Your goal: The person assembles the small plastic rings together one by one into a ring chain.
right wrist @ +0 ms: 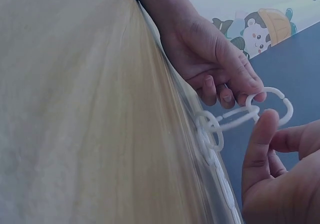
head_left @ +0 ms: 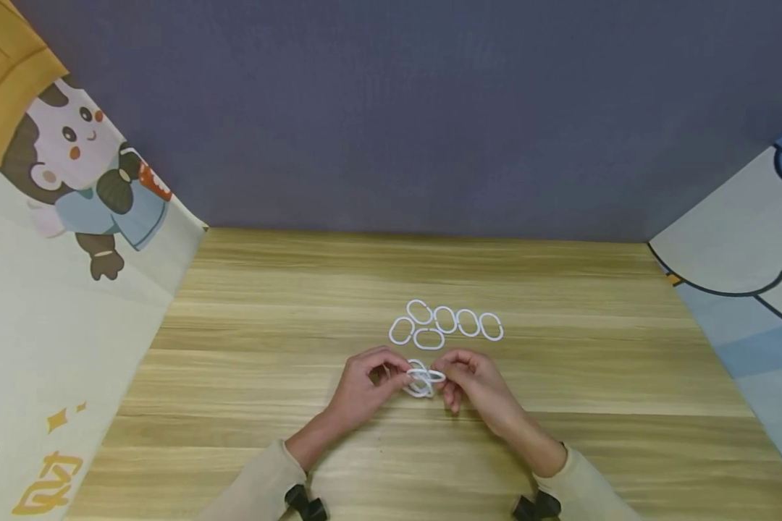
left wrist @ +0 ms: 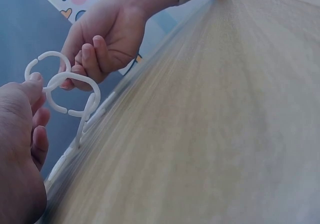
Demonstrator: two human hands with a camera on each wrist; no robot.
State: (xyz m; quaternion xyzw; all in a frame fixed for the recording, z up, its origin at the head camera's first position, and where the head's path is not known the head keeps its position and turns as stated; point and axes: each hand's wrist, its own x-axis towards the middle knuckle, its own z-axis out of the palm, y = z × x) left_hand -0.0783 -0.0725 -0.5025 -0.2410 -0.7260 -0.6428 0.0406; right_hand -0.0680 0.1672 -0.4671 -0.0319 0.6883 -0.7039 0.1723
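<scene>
White plastic ring links, oval with a small split, hang joined in a short chain between both hands. My left hand (head_left: pixel 369 383) pinches the upper ring link (left wrist: pixel 50 53) between thumb and fingers. From the other side, the thumb and finger of my right hand (head_left: pixel 476 383) grip the same link near its opposite end. A second link (left wrist: pixel 75 75) passes through it, and a third link (right wrist: pixel 218 136) dangles lower, close over the table. Fingertips hide parts of the upper link.
Several loose white ring links (head_left: pixel 429 348) lie in a cluster on the wooden table (head_left: pixel 267 289), just beyond the hands. A dark blue panel (head_left: pixel 417 123) rises at the back. Cartoon-printed panels (head_left: pixel 137 268) stand at the sides.
</scene>
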